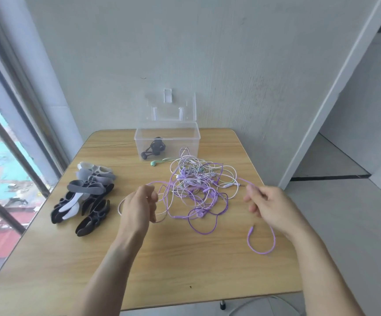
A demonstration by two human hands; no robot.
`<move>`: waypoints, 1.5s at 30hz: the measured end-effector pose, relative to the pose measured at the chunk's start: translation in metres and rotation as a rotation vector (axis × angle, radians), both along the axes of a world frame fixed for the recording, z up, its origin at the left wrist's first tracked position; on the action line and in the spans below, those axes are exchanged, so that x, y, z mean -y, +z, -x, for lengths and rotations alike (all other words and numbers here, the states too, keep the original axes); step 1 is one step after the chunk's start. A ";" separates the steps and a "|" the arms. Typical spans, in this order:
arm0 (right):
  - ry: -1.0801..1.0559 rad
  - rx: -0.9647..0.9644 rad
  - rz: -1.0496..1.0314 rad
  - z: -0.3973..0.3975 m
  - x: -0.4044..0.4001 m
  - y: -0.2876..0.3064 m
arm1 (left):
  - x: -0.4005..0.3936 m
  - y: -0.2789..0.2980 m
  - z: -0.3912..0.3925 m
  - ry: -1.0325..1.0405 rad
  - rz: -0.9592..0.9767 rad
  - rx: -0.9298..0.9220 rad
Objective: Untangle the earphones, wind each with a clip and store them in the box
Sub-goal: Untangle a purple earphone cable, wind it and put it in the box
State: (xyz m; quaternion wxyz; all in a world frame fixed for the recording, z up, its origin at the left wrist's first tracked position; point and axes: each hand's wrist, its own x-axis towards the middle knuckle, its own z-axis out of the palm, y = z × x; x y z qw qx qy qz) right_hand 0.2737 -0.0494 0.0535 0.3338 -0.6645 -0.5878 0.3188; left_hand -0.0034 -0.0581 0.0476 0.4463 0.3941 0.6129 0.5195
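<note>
A tangle of purple, white and pale green earphone cables (198, 183) lies in the middle of the wooden table (162, 258). My left hand (138, 205) pinches a purple strand at the tangle's left side. My right hand (269, 207) pinches another purple cable to the right; its plug end (252, 229) hangs in a loop below that hand. A pile of black, grey and white winding clips (86, 197) sits at the left. The clear plastic box (166, 142) stands open at the back, with one black wound earphone (154, 149) inside.
A green earbud (154, 163) lies in front of the box. The wall is right behind the table, a window with bars is on the left, and a doorway opens on the right. The table's near edge runs below my forearms.
</note>
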 end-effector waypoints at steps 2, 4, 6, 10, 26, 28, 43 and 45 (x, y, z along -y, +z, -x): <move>0.076 -0.055 -0.035 0.012 0.001 0.004 | 0.009 0.005 -0.007 -0.109 0.009 -0.086; 0.292 -0.078 0.062 0.026 0.008 0.006 | 0.017 0.009 -0.014 -0.262 -0.028 -0.182; 0.501 -0.134 0.142 0.040 0.015 0.005 | 0.023 0.008 -0.019 -0.381 -0.074 -0.292; 0.669 -0.251 0.129 0.069 0.023 0.003 | 0.026 0.000 -0.030 -0.575 -0.184 -0.492; -0.050 -0.934 -0.149 0.040 -0.010 0.013 | 0.016 -0.016 -0.012 -0.457 -0.117 -0.790; -0.095 -1.080 -0.137 0.028 -0.010 0.017 | 0.013 -0.015 -0.008 -0.432 -0.134 -0.789; 0.094 -0.310 0.122 0.046 0.004 0.017 | 0.007 -0.014 -0.004 -0.382 -0.218 -0.764; 0.312 -0.307 0.142 0.065 0.011 0.018 | 0.011 -0.010 -0.009 -0.422 -0.267 -0.691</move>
